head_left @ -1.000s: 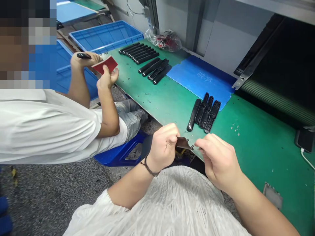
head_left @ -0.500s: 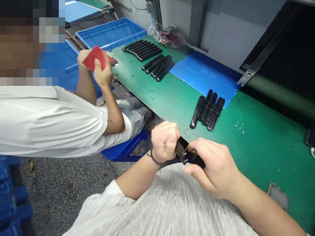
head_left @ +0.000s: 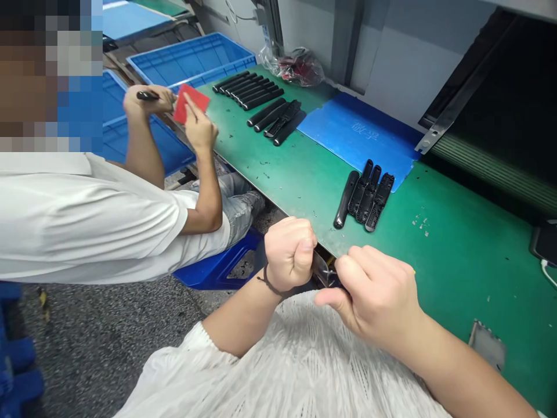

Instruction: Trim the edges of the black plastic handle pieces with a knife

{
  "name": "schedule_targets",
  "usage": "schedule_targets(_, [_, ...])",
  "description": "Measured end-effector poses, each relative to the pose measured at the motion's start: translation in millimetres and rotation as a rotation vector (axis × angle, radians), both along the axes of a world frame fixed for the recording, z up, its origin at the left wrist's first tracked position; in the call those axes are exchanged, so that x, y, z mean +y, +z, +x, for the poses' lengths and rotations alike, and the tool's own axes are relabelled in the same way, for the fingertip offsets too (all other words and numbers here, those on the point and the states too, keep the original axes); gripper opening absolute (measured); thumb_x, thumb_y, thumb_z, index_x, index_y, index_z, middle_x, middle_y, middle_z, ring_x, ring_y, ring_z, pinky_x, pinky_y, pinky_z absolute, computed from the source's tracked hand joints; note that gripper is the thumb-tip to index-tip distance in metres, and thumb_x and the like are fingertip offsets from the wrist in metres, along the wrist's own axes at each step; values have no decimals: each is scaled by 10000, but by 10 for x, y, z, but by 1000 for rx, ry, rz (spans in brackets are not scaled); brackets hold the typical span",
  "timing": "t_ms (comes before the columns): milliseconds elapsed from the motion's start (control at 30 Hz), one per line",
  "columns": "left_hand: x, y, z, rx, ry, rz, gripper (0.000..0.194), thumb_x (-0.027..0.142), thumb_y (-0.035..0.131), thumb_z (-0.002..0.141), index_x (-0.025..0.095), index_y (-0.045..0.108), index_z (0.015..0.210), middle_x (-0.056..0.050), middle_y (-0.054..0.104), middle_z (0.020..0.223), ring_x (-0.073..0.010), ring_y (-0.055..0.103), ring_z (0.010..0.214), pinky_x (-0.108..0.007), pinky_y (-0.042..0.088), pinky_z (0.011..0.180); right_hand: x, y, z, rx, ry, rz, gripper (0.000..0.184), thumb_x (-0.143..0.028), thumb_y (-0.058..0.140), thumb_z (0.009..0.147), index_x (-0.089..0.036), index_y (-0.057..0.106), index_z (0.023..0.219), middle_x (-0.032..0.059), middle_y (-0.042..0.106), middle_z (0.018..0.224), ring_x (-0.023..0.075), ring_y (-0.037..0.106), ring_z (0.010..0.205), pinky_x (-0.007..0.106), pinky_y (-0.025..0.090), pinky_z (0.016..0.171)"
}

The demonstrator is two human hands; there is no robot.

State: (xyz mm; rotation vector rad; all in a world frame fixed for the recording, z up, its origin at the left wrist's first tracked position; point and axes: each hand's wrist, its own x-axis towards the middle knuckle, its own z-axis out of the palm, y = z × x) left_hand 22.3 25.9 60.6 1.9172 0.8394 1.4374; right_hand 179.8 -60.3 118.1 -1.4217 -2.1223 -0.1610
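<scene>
My left hand point(head_left: 289, 255) is closed in a fist around a dark, glossy curved piece point(head_left: 321, 270), whose end sticks out toward the right. Close beside it, my right hand point(head_left: 378, 290) has its fingers curled and its thumb stretched out to the left. A small metallic glint shows between the hands, but what the right fingers hold is hidden behind them. Beyond my hands, a group of black plastic handle shells point(head_left: 380, 200) lies on the green table, some with the hollow ribbed inside facing up. A smooth black handle point(head_left: 347, 199) lies at their left.
The green table point(head_left: 456, 249) carries rows of black handles point(head_left: 256, 90), a blue sheet point(head_left: 361, 130), a clear bag point(head_left: 300, 67) and a small metal plate point(head_left: 487, 345). At left, a co-worker point(head_left: 130, 215) holds a red cloth point(head_left: 190, 104) and a black handle point(head_left: 148, 95). Blue crates point(head_left: 191, 52) stand behind.
My right fingers have closed in nearer the dark piece, covering the metal parts that showed before. The co-worker's red cloth has moved right, and a black handle now shows in their other hand.
</scene>
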Motion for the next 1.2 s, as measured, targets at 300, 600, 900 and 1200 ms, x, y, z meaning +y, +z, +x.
schedule_targets(300, [-66, -48, 42, -24, -33, -147, 526, 479, 390, 1033, 221, 503, 588, -34, 439, 579, -182, 405, 570, -359, 317, 644, -42, -141, -14, -93, -22, 192, 523, -557, 406, 1074, -219, 497, 686, 7, 393, 598, 163, 278, 606, 361, 164, 579])
schedule_targets(600, [-49, -51, 124, 2, -149, -345, 537, 424, 436, 1060, 185, 439, 578, 35, 361, 503, -106, 332, 497, -293, 285, 542, 103, -207, 159, -39, 63, 328, 509, -557, 490, 1051, -205, 538, 687, -26, 386, 565, 138, 279, 585, 327, 179, 557])
schedule_targets(900, [-34, 92, 120, 98, -200, -558, 548, 451, 450, 1033, 185, 398, 555, 44, 320, 516, -92, 286, 508, -277, 230, 497, 194, -15, 249, -94, 9, 96, 612, -716, 425, 1006, -198, 545, 704, -7, 423, 646, 142, 324, 613, 319, 234, 569])
schedule_targets(1200, [-30, 161, 120, 283, -149, -525, 538, 402, 414, 1019, 176, 385, 532, 28, 335, 531, -90, 301, 519, -293, 212, 518, 218, 52, 318, -227, 37, 123, 531, -626, 576, 976, -215, 471, 656, -18, 394, 618, 144, 281, 609, 322, 180, 561])
